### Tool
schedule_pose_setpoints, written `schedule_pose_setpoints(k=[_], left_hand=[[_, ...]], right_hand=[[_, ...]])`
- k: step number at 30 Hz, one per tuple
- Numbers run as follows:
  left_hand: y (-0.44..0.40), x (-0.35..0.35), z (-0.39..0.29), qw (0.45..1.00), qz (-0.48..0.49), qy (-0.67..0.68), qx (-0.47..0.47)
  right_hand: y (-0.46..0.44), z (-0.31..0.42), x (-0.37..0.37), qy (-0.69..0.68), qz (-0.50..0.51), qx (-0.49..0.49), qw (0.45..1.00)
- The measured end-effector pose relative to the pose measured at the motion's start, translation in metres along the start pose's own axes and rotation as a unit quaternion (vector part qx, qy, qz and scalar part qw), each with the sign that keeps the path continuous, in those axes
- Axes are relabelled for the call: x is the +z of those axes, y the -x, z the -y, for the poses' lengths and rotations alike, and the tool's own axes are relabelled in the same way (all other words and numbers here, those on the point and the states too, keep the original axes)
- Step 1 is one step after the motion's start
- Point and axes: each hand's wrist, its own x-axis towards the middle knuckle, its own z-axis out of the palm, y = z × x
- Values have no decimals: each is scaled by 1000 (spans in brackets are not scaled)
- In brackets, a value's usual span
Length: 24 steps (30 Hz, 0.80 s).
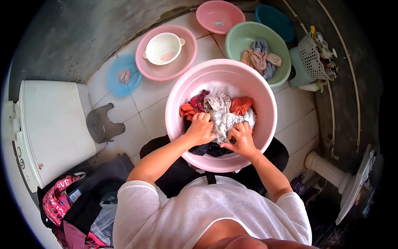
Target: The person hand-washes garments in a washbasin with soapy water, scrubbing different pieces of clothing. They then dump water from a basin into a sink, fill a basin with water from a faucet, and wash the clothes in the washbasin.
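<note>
On the tiled floor (290,103) there is a large pink washtub (220,65), with a smaller green basin (238,39) just beyond it. Inside the washtub, a pale patterned garment (224,118) lies over red clothes (241,106); the left hand (200,128) and the right hand (242,140) both grip this garment, fingers curled.

Your tub (267,112) is smooth plastic with a soft gloss; the clothes (219,104) are wrinkled cloth. Your shirt (215,203) looks thin, matt cloth, the floor (154,118) smooth tile, the wall (74,41) rough and matt.
</note>
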Motion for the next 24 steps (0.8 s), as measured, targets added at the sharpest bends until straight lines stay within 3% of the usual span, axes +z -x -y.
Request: schedule_pose_setpoints(k=[1, 5, 7, 9, 11, 13, 14, 15, 17, 19, 21, 22, 23, 24], left_hand=[[-8, 1, -5, 999, 26, -15, -22], [-46, 28, 4, 990, 61, 1, -127], [-67, 25, 10, 981, 98, 22, -168], [-75, 22, 12, 976, 121, 18, -182], [-75, 3, 0, 975, 124, -18, -181], [-64, -25, -8, 993, 64, -63, -74], [-56, -41, -8, 1000, 10, 0, -25], [-50, -52, -5, 997, -45, 62, 27], [-25, 0, 13, 999, -23, 43, 16], [-17, -19, 18, 994, 106, -6, 17], [-22, -53, 23, 991, 53, 85, 94], [-21, -61, 25, 982, -78, 126, 119], [-20, -72, 33, 981, -79, 130, 122], [-19, -84, 45, 956, -183, 185, 138]], right_hand=[[-3, -3, 9, 26, 31, 22, 999], [-29, -51, 41, 58, -14, 56, 997], [-45, -60, 34, 49, 19, 103, 993], [-56, -39, 19, 140, 58, 157, 976], [-60, -15, 11, 157, -20, 50, 986], [-63, 0, 16, 88, -14, 30, 996], [-61, -8, 29, 28, -28, 38, 998], [-49, -23, 52, 151, 16, 53, 987], [-58, -7, 54, 279, 82, 22, 957], [-63, -8, 56, 273, 77, 19, 959], [-60, -12, 60, 268, 66, 35, 960], [-58, -18, 63, 261, 49, 24, 964], [-58, -21, 64, 256, 29, 12, 966], [-59, -19, 63, 274, 41, 19, 961]])
